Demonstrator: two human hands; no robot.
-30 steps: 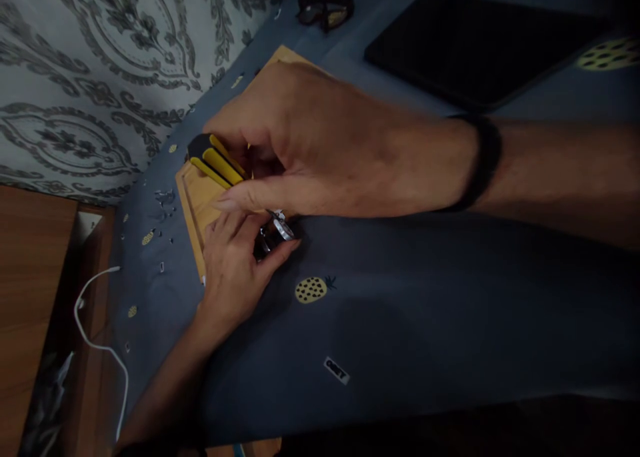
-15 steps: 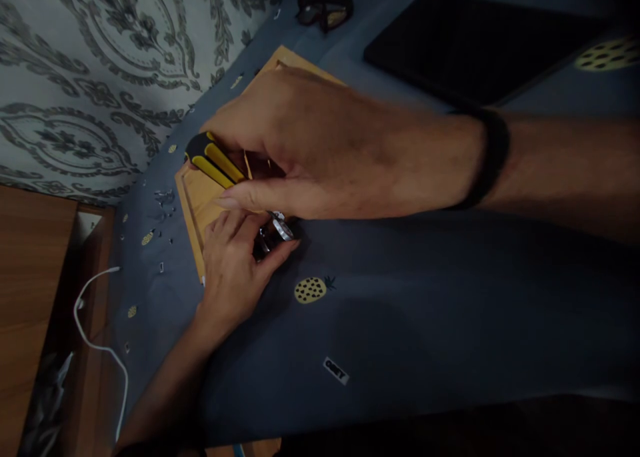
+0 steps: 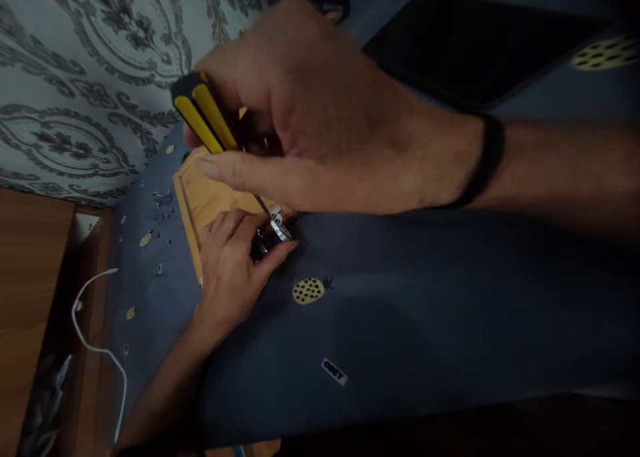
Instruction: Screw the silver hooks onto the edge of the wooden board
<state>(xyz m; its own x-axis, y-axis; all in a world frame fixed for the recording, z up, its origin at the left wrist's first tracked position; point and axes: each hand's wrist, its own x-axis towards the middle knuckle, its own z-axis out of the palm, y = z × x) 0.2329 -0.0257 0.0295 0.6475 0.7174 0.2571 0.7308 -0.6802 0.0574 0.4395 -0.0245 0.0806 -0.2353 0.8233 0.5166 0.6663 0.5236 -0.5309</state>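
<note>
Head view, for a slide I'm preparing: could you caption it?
Right hand grips a screwdriver pointed at a metal fitting in the left hand by the edge of a wooden panel.

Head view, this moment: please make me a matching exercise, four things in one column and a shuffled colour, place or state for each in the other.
Things
1. Screwdriver
2. Cable
3. Wristband
4. Metal part

Descriptions
A. White, curving at the picture's left
B. Shiny, held by the left hand
C. Yellow and black, gripped in the right hand
D. Black, worn

Pairs: 1-C, 2-A, 3-D, 4-B
</note>
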